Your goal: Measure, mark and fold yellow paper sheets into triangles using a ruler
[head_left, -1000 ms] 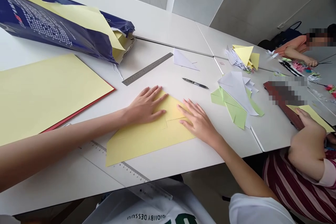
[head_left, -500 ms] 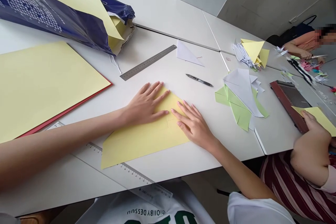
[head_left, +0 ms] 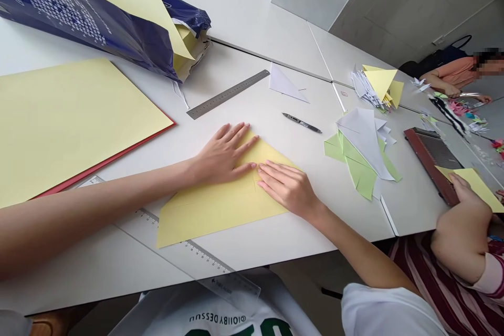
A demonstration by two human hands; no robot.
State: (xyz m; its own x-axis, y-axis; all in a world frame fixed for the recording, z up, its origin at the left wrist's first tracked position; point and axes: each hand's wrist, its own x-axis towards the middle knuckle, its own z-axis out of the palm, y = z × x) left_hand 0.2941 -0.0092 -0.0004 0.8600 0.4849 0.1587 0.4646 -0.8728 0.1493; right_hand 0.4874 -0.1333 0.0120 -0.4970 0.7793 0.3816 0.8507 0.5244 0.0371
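A folded sheet of yellow paper [head_left: 220,207] lies on the white table in front of me, with a few short pencil lines near its middle. My left hand [head_left: 220,156] is spread flat on its upper left part. Pressed on the right part of the paper is my right hand [head_left: 289,189], its fingers stretched out and close together. Both hands touch the paper without gripping it. Under the paper runs a clear plastic ruler [head_left: 208,258], its middle hidden and one end jutting over the table edge.
Beyond my hands lie a steel ruler [head_left: 228,94], a white paper triangle [head_left: 285,84] and a pen [head_left: 302,123]. To the left are a yellow paper stack [head_left: 79,126] and a blue bag [head_left: 129,31]. Green paper pieces [head_left: 360,168], a paper trimmer [head_left: 429,163] and two people are on the right.
My right hand's fingers have come together from a spread pose, uncovering more of the paper's upper right edge. My left hand stays flat. The view has shifted slightly.
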